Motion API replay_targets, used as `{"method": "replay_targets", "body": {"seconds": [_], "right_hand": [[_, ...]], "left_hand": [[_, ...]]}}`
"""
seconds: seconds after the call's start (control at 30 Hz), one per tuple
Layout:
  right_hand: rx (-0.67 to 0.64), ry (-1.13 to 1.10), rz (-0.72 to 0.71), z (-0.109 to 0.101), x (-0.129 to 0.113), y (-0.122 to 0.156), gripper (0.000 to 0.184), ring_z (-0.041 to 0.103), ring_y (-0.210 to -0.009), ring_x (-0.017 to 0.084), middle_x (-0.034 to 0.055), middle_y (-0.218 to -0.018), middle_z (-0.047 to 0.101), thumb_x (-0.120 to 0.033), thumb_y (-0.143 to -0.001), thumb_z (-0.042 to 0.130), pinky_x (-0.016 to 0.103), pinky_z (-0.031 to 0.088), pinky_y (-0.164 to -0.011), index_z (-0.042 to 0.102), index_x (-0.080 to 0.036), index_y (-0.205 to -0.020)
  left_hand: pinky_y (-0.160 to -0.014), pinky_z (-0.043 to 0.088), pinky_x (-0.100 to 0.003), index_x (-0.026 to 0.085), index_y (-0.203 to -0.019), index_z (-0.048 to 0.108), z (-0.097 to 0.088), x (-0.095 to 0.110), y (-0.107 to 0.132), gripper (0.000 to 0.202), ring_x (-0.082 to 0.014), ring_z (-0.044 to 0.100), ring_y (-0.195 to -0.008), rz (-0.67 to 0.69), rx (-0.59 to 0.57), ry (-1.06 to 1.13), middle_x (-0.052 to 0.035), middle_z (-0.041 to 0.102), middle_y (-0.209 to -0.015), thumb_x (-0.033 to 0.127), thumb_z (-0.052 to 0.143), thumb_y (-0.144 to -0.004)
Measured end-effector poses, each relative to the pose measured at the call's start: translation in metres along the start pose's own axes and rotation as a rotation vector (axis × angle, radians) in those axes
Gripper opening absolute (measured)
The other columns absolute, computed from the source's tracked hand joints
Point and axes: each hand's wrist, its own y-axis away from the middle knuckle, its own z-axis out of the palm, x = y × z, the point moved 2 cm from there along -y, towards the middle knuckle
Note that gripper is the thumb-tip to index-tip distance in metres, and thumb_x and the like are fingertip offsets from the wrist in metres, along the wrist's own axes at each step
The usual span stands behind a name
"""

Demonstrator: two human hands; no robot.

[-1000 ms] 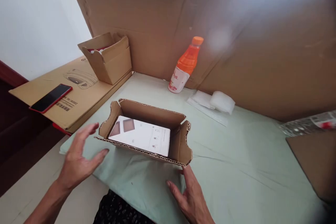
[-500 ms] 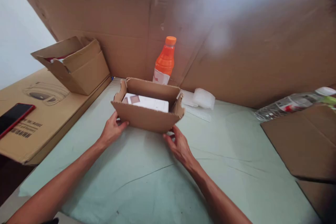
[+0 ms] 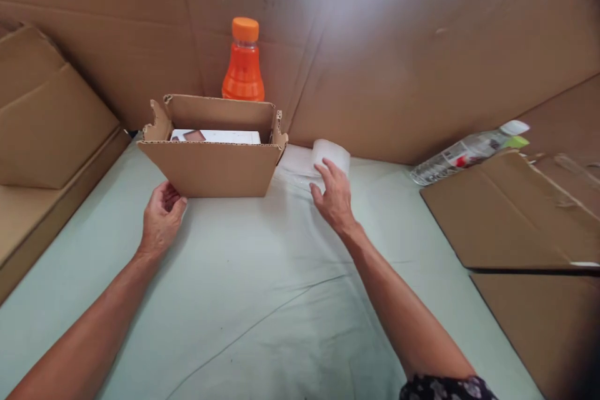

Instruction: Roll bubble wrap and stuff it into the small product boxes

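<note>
An open cardboard box (image 3: 210, 169) with a white printed carton (image 3: 229, 136) inside rests on the pale green cloth. My left hand (image 3: 162, 215) is at its lower left corner, fingers curled in against the cardboard and thumb at the front edge. To the right of the box, my right hand (image 3: 334, 200) reaches over a roll of white bubble wrap (image 3: 335, 151). Its fingers are spread and lie in front of the roll; whether they touch it I cannot tell. The loose end of the wrap lies flat between roll and box.
An orange bottle (image 3: 244, 72) stands behind the box, against a tall cardboard wall (image 3: 398, 62). At the left is another cardboard box (image 3: 47, 119) on a flat carton (image 3: 28, 212). A clear plastic bottle (image 3: 462, 156) leans at the right beside folded cardboard (image 3: 510, 219).
My right hand has let go of the box and moved right to the bubble wrap. My left hand stays at the box's left corner. The view has shifted right and closer.
</note>
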Motion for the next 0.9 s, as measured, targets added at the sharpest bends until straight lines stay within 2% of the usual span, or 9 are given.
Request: {"method": "replay_targets", "body": {"seconds": [0.17,0.3,0.37,0.47,0.57,0.63,0.7,0.8,0.9], "right_hand": [[-0.052,0.128,0.110,-0.020,0.042,-0.059,0.030,0.061,-0.117,0.032,0.0137,-0.119,0.073,-0.015,-0.082,0.052,0.050,0.044,-0.098,0.075,-0.018,-0.101],[0.082,0.050,0.102,-0.064,0.036,-0.052,0.030,0.068,-0.103,0.027,0.0100,-0.106,0.077,-0.021,-0.090,0.047,0.044,0.048,-0.094,0.075,-0.020,-0.100],[0.135,-0.015,0.043,-0.094,0.018,-0.030,0.028,0.069,-0.099,0.026,0.0094,-0.105,0.077,-0.026,-0.094,0.048,0.043,0.050,-0.091,0.074,-0.021,-0.103],[0.078,-0.065,-0.077,-0.129,-0.023,0.010,0.024,0.070,-0.092,0.024,0.0077,-0.099,0.077,-0.033,-0.097,0.052,0.038,0.052,-0.085,0.074,-0.023,-0.100],[-0.058,-0.083,-0.163,-0.138,-0.070,0.044,0.022,0.069,-0.085,0.022,0.0056,-0.091,0.076,-0.033,-0.098,0.054,0.033,0.050,-0.079,0.074,-0.023,-0.094],[-0.203,-0.108,-0.231,-0.132,-0.102,0.060,0.020,0.068,-0.082,0.020,0.0043,-0.087,0.076,-0.031,-0.098,0.056,0.031,0.047,-0.075,0.073,-0.023,-0.090],[-0.374,-0.134,-0.314,-0.122,-0.132,0.071,0.020,0.067,-0.079,0.019,0.0037,-0.084,0.075,-0.031,-0.097,0.059,0.029,0.044,-0.070,0.073,-0.022,-0.086],[-0.518,-0.180,-0.375,-0.115,-0.161,0.075,0.024,0.064,-0.073,0.017,0.0033,-0.081,0.074,-0.033,-0.098,0.058,0.028,0.038,-0.064,0.072,-0.021,-0.084],[-0.530,-0.266,-0.305,-0.115,-0.168,0.066,0.027,0.061,-0.066,0.014,0.0010,-0.076,0.073,-0.036,-0.101,0.054,0.026,0.036,-0.061,0.072,-0.021,-0.089]], "left_hand": [[-0.106,0.050,-0.048,0.017,-0.115,0.059,0.003,-0.002,-0.009,0.049,-0.0249,0.066,-0.108,-0.031,0.048,-0.007,-0.0116,0.068,-0.113,0.038,0.070,-0.072],[-0.106,0.050,-0.045,0.018,-0.126,0.052,-0.003,-0.001,-0.009,0.055,-0.0240,0.065,-0.112,-0.032,0.099,-0.041,-0.0112,0.065,-0.118,0.036,0.066,-0.076],[-0.110,0.046,-0.049,0.018,-0.135,0.047,-0.007,0.008,0.009,0.063,-0.0289,0.059,-0.123,0.002,0.145,-0.134,-0.0130,0.058,-0.130,0.035,0.066,-0.078],[-0.117,0.036,-0.054,0.017,-0.145,0.041,-0.007,0.035,0.067,0.073,-0.0359,0.045,-0.138,0.175,0.138,-0.296,-0.0154,0.044,-0.147,0.032,0.068,-0.079],[-0.119,0.032,-0.056,0.020,-0.146,0.042,0.004,0.067,0.145,0.071,-0.0349,0.042,-0.141,0.272,-0.144,-0.294,-0.0160,0.044,-0.150,0.037,0.069,-0.082],[-0.119,0.033,-0.054,0.021,-0.150,0.037,0.014,0.083,0.190,0.080,-0.0351,0.041,-0.143,0.192,-0.364,-0.183,-0.0163,0.040,-0.155,0.044,0.071,-0.081],[-0.117,0.037,-0.051,0.022,-0.153,0.031,0.021,0.092,0.215,0.090,-0.0351,0.042,-0.143,0.059,-0.457,-0.080,-0.0161,0.040,-0.155,0.047,0.074,-0.078],[-0.107,0.047,-0.044,0.020,-0.151,0.036,0.017,0.092,0.221,0.085,-0.0307,0.058,-0.126,-0.164,-0.409,-0.050,-0.0142,0.059,-0.135,0.041,0.073,-0.077],[-0.091,0.055,-0.037,0.015,-0.143,0.046,-0.001,0.085,0.215,0.070,-0.0249,0.068,-0.103,-0.355,-0.461,0.060,-0.0118,0.070,-0.114,0.035,0.066,-0.078]]}}
